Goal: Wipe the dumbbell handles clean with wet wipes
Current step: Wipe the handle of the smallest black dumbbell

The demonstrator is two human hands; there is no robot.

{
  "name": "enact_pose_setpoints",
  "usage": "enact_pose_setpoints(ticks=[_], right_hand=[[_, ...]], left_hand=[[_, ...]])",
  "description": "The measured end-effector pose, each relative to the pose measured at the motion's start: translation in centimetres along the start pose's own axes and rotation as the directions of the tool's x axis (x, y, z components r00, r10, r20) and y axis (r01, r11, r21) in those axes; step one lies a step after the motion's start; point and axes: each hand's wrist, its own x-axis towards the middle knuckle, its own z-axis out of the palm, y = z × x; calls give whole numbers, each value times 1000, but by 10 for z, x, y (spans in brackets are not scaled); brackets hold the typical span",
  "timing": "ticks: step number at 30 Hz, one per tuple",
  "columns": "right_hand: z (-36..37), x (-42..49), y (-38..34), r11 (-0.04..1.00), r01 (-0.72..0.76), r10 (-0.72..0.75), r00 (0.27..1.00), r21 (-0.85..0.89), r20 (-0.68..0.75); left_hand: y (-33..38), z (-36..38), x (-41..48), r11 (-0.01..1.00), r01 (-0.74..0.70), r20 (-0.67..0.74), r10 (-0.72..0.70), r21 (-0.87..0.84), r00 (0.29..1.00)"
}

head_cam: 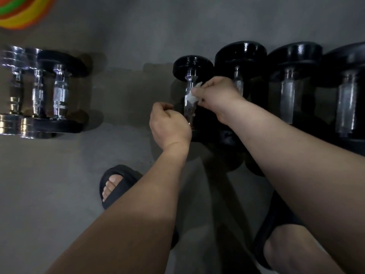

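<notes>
- White wet wipe pinched in right hand, pressed on chrome handle of black dumbbell.
- Left hand curled beside handle's lower end; grip unclear.

A single head-worn wide-angle camera looks steeply down from close above the floor, facing forward past both forearms toward the dumbbells along the wall.

A crumpled white wipe touches the chrome handle of a black dumbbell.
</notes>
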Motion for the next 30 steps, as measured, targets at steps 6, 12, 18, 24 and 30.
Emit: enact_pose_setpoints(ticks=[6,12,18,24,30], right_hand=[[10,-1,1,925,217,-269,954,-312,-133],[2,-22,24,783,305,-342,939,-542,33],[-1,-21,8,860,383,-393,919,-336,40],[-8,-18,13,750,462,-471,875,-473,108],[-5,-6,8,776,437,-559,810,-455,-175]], left_hand=[[2,-2,-1,997,78,-3,-78,-10,997],[1,-2,-1,997,81,10,-81,-11,997],[2,-3,-1,998,68,11,-68,-9,998],[2,-4,-2,998,66,15,-66,8,998],[1,-3,-1,999,47,7,-47,15,999]])
